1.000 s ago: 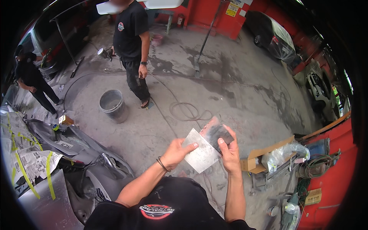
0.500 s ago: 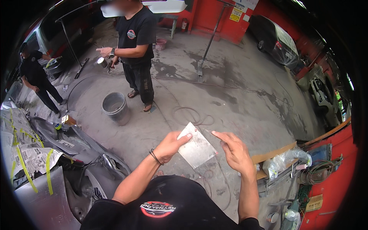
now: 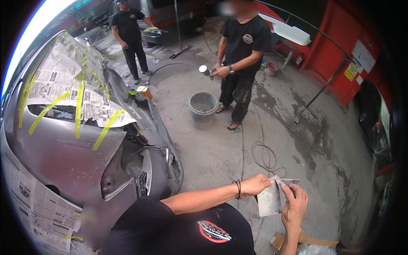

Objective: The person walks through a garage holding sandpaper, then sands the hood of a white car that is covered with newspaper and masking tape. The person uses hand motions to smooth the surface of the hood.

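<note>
My left hand [image 3: 255,185] is closed on a thin, flat metal plate [image 3: 268,203], its thumb lying on the upper corner. Pale smears mark the plate's face. Close against the plate's right edge, my right hand [image 3: 295,208] pinches a small, thin grey scraper-like piece [image 3: 290,182]. Its edge meets or overlaps the plate near the top; which of the two I cannot tell. Two dark bands circle my left wrist.
On the left stands a grey car body [image 3: 85,157] masked with newspaper [image 3: 59,72] and yellow tape. A grey bucket [image 3: 202,111] and a co-worker [image 3: 244,55] holding a spray gun-like tool stand ahead. Another person [image 3: 129,38] is farther back. A hose [image 3: 263,155] loops across the floor.
My view has swung left, bringing more of the masked car in. My right hand has brought the grey piece from beside the plate up against it. The co-worker's pointing arm has come down.
</note>
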Action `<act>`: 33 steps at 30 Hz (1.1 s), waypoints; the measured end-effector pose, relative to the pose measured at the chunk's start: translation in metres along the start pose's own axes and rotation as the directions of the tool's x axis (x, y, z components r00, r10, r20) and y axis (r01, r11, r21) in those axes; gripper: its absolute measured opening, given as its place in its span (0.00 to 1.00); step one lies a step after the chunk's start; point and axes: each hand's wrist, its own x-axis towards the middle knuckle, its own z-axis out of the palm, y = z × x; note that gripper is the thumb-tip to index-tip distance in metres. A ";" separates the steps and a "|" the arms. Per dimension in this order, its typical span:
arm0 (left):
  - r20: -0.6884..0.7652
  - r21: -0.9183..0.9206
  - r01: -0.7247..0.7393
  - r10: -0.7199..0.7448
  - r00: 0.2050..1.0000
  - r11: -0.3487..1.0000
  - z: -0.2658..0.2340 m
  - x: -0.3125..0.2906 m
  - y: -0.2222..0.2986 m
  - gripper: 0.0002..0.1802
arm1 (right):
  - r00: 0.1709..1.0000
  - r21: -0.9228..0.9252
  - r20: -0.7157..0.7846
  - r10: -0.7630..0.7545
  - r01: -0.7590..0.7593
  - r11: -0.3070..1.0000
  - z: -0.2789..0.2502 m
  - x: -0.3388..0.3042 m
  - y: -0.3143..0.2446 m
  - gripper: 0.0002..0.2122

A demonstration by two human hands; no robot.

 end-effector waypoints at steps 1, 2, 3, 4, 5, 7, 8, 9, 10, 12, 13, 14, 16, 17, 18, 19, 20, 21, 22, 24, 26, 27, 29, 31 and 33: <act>0.002 0.017 -0.015 0.015 1.000 1.000 0.000 -0.005 0.004 0.28 | 1.000 0.018 -0.011 0.018 -0.018 1.000 0.003 -0.001 0.004 0.23; -0.013 0.042 -0.066 0.066 0.998 0.997 -0.002 -0.014 0.004 0.28 | 0.997 0.096 -0.025 0.073 -0.071 0.993 0.009 0.000 0.009 0.21; -0.020 0.072 -0.113 0.114 0.993 0.991 -0.004 -0.025 0.009 0.28 | 0.990 0.174 -0.033 0.136 -0.129 0.976 0.013 0.000 0.015 0.19; 0.005 0.188 -0.041 0.040 0.999 0.981 -0.011 -0.026 0.008 0.24 | 0.978 0.245 -0.034 0.204 -0.190 0.951 0.018 -0.001 0.023 0.17; -0.016 0.184 -0.105 0.110 0.994 0.977 -0.016 -0.029 -0.002 0.23 | 0.965 0.303 -0.072 0.253 -0.220 0.927 0.025 -0.003 0.034 0.16; -0.059 0.186 -0.232 0.246 0.967 0.955 -0.020 -0.040 -0.024 0.21 | 0.925 0.422 -0.135 0.356 -0.271 0.865 0.040 -0.010 0.060 0.14; -0.054 0.144 -0.251 0.261 0.964 0.957 -0.024 -0.053 -0.011 0.21 | 0.861 0.551 -0.107 0.498 -0.366 0.750 0.046 -0.017 0.077 0.15; -0.086 0.152 -0.225 0.239 0.967 0.963 -0.029 -0.061 -0.017 0.21 | 0.789 0.668 -0.048 0.612 -0.430 0.608 0.055 -0.022 0.091 0.16; -0.114 0.157 -0.201 0.220 0.969 0.967 -0.033 -0.065 -0.026 0.21 | 0.705 0.760 0.027 0.709 -0.475 0.444 0.063 -0.026 0.100 0.18; -0.141 0.245 -0.100 0.138 0.980 0.964 -0.042 -0.076 -0.028 0.20 | 0.655 0.937 0.098 0.750 -0.316 0.153 0.076 -0.037 0.114 0.20; -0.156 0.155 -0.089 0.113 0.981 0.984 -0.044 -0.081 -0.032 0.20 | 0.638 0.976 0.144 0.756 -0.217 -0.002 0.081 -0.038 0.116 0.22; -0.166 0.065 -0.078 0.088 0.982 0.995 -0.044 -0.086 -0.039 0.20 | 0.581 0.980 0.200 0.789 -0.129 -0.153 0.092 -0.040 0.113 0.22; -0.189 -0.043 -0.092 0.083 0.978 0.995 -0.042 -0.091 -0.051 0.21 | 0.515 0.926 0.360 0.778 -0.097 -0.364 0.122 -0.051 0.116 0.22; -0.192 -0.034 -0.080 0.072 0.979 0.996 -0.042 -0.092 -0.051 0.21 | 0.480 0.886 0.433 0.763 -0.072 -0.458 0.137 -0.053 0.117 0.22; -0.196 -0.026 -0.067 0.061 0.979 0.997 -0.041 -0.093 -0.048 0.21 | 0.469 0.868 0.467 0.749 -0.081 -0.490 0.149 -0.053 0.111 0.22; -0.199 -0.017 -0.054 0.050 0.979 0.998 -0.040 -0.094 -0.045 0.20 | 0.458 0.849 0.499 0.736 -0.089 -0.521 0.160 -0.053 0.099 0.22; -0.197 0.024 -0.080 0.083 0.977 0.997 -0.037 -0.094 -0.040 0.20 | 0.447 0.829 0.531 0.720 -0.100 -0.550 0.170 -0.053 0.089 0.23; -0.193 0.064 -0.107 0.118 0.974 0.992 -0.033 -0.093 -0.034 0.20 | 0.407 0.825 0.536 0.740 -0.066 -0.562 0.182 -0.052 0.084 0.22; -0.190 0.107 -0.134 0.152 0.970 0.985 -0.031 -0.093 -0.028 0.19 | 0.368 0.818 0.543 0.755 -0.030 -0.574 0.194 -0.050 0.078 0.22; -0.180 0.304 -0.239 0.301 0.936 0.922 -0.027 -0.089 -0.019 0.17 | 0.366 0.811 0.555 0.747 -0.036 -0.584 0.200 -0.048 0.066 0.19; -0.146 0.433 -0.328 0.425 0.894 0.840 -0.023 -0.079 -0.015 0.15 | 0.427 0.816 0.553 0.715 -0.102 -0.569 0.196 -0.044 0.049 0.17; -0.133 0.465 -0.369 0.475 0.870 0.805 -0.020 -0.072 -0.015 0.13 | 0.374 0.816 0.567 0.734 -0.133 -0.563 0.189 -0.036 0.036 0.16; -0.112 0.499 -0.406 0.521 0.846 0.766 -0.014 -0.063 -0.013 0.11 | 0.260 0.813 0.583 0.770 -0.192 -0.550 0.170 -0.017 0.009 0.14; -0.102 0.515 -0.396 0.513 0.852 0.760 -0.009 -0.059 -0.008 0.10 | 0.290 0.819 0.573 0.767 -0.235 -0.523 0.172 -0.017 0.004 0.16; -0.096 0.519 -0.410 0.527 0.844 0.750 -0.006 -0.055 -0.010 0.10 | 0.290 0.799 0.599 0.747 -0.283 -0.530 0.174 -0.022 0.004 0.16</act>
